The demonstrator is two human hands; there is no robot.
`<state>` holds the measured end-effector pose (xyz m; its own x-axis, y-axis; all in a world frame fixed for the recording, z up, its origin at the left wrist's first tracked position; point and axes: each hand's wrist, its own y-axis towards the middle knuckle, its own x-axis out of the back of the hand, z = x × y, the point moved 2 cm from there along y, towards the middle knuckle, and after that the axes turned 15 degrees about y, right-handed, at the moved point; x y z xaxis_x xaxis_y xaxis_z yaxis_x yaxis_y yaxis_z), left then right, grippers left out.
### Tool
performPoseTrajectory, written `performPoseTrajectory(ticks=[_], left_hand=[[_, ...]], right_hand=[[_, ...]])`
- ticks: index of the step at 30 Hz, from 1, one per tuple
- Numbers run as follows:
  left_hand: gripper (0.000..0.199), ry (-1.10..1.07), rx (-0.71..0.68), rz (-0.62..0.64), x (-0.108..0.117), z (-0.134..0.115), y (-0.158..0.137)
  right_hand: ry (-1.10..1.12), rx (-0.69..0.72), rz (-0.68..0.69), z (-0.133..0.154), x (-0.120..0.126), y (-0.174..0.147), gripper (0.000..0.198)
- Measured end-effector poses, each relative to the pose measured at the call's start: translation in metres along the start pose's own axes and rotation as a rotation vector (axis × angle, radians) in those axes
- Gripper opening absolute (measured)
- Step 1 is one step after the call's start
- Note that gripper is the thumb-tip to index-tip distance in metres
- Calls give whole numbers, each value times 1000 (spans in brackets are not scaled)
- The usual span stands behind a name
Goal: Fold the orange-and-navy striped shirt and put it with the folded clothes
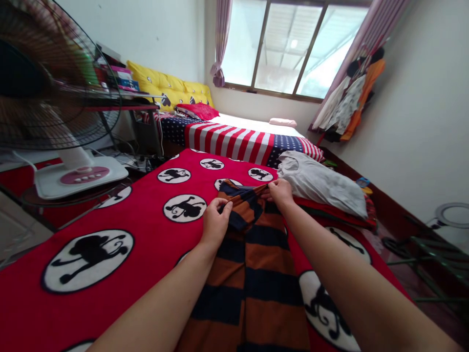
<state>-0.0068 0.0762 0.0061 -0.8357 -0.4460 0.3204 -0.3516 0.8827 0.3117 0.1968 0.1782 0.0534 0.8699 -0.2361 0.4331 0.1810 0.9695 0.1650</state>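
Observation:
A brown and navy striped shirt [269,276] lies lengthwise on the red blanket [141,208] printed with monkey figures in white circles. My left hand [215,220] pinches the left edge of its bunched upper part between thumb and fingers. On the other side, my right hand [280,193] grips the same raised part near its far right edge. The cloth between both hands is gathered and slightly lifted, while the rest of the shirt spreads flat toward me. My forearms cover parts of the shirt's sides.
Folded clothes with a grey shirt [322,183] on top sit right of my right hand. A fan [82,173] stands at the left. Beyond is a bed with a flag-patterned cover [230,142]. Clothes [353,102] hang by the window, and a green metal rack [432,264] stands at right.

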Motion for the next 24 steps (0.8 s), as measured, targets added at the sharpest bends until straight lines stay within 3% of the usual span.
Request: performPoseTrajectory(ticks=[3,6,9,13,16,19,24], left_hand=[[17,-52,-11,-11,-1,5,2],[30,-44,-33,-13,-2,8,3],[30,119,-93,-52,0,3,0],[30,364,-293,-116,3,-17,-9],[29,502,-418,7,-1,-26,-15],[32,632,-359,161,-7,-23,-18],[40,761,-297,231,-10,-13,-19]], right_hand=[[64,4,20,-1,-14,-1,16],[51,62,56,0,-16,-6,16],[-43,146,65,0,-3,-15,22],[-286,241,59,-3,22,-37,11],[-466,252,80,-7,31,-55,12],[-592,213,100,-13,34,-64,15],[-730,113,27,-24,46,-66,20]])
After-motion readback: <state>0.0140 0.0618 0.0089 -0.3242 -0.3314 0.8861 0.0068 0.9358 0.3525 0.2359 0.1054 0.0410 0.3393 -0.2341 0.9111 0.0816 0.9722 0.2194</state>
